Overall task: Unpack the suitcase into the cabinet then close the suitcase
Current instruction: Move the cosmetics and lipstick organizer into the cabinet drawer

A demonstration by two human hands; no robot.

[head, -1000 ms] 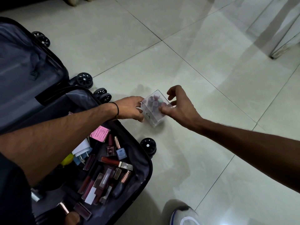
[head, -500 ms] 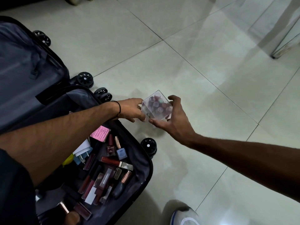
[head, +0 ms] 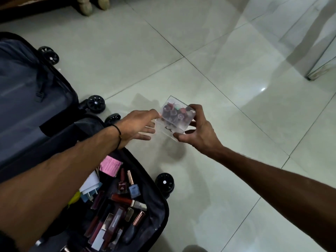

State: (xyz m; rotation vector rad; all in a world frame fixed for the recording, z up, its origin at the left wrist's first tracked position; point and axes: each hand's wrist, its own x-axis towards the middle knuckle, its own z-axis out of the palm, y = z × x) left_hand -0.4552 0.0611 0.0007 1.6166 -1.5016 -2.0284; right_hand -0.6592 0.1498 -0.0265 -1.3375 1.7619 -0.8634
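Head view, sole camera.

Obs: the clear box (head: 175, 117), packed with small round-capped items in reds with one green, is held above the floor (head: 236, 170), just past the suitcase's corner and clear of it. I cannot make out what the items are.

Right grip (head: 198, 131): curled round the box, thumb under the near corner, fingers on the far side. It appears to carry the whole weight.

Left grip (head: 138, 124): fingers straight and spread, the topmost fingertip touching the box's left face, nothing held.

The suitcase (head: 160, 211) lies open on the floor. The near half holds nail polish bottles (head: 133, 190), lip gloss tubes (head: 127, 200), a pink slip (head: 111, 165) and white packets. The far half shows only grey lining.

Judgement: unpacking step, one item lifted out, most contents yet to go, closing far off.

Next move: carry the box to the cabinet, which I cannot identify here. Keep the box level, since I cannot tell whether it has a lid. The left grip is free to return for the loose bottles.
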